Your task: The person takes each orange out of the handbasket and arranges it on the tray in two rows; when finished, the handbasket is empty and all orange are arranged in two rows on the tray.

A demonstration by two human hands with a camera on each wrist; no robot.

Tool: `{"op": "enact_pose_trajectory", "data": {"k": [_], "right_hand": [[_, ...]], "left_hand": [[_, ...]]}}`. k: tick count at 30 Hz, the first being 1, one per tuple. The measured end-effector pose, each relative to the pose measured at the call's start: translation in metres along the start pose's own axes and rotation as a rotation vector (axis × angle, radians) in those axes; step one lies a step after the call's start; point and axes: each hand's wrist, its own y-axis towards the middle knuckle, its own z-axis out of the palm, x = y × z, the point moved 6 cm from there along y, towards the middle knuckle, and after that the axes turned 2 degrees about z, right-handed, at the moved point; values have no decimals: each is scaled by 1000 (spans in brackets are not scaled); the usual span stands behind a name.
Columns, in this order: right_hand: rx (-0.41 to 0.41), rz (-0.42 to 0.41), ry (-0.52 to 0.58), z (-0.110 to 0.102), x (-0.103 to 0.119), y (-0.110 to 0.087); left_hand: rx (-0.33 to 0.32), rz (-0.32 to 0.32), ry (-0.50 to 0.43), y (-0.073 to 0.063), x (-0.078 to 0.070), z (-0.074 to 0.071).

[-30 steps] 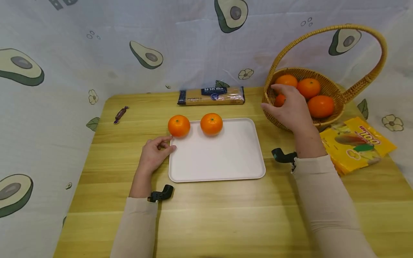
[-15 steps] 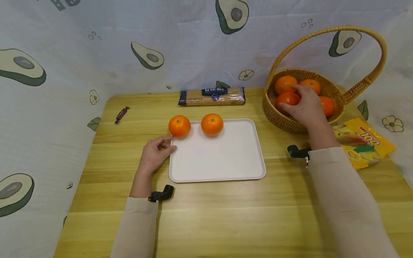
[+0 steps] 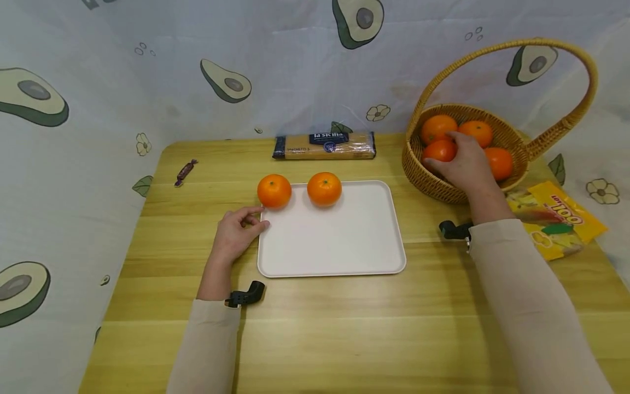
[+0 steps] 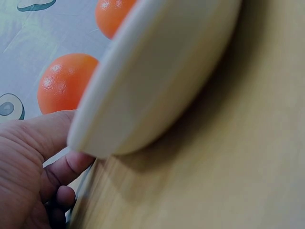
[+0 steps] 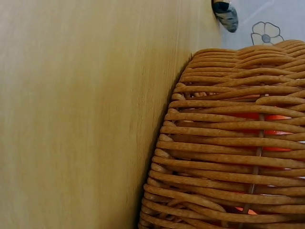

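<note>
The tray [image 3: 332, 241] is plain white. The tray-side oranges [image 3: 324, 189] are bright orange, each with a small greenish stem spot. The front basket fruit [image 3: 437, 150] shows a redder orange than its neighbours. The basket [image 3: 422, 178] is golden brown, woven in horizontal strands. The tabletop [image 3: 315, 334] carries yellow-tan wood-grain bands. From where I stand, the spaghetti pack [image 3: 302, 149] reads tan and dark blue; the flat packet [image 3: 551, 219], yellow with a green leaf; the candy [image 3: 185, 173], purplish brown. The backdrop cloth [image 3: 295, 82], pale grey, bears printed avocados, leaves and flowers. The sleeves [image 3: 526, 279] are plain beige.
</note>
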Motion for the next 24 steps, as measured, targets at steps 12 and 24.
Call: {"op": "enact_pose_trajectory", "data": {"k": [12,24], "right_hand": [[0,29,-4,0,-4,0],[10,70,-53,0,-4,-3]], "left_hand": [[3,-17,0,0,-1,0],[7,-26,-14,-1,0,0]]}}
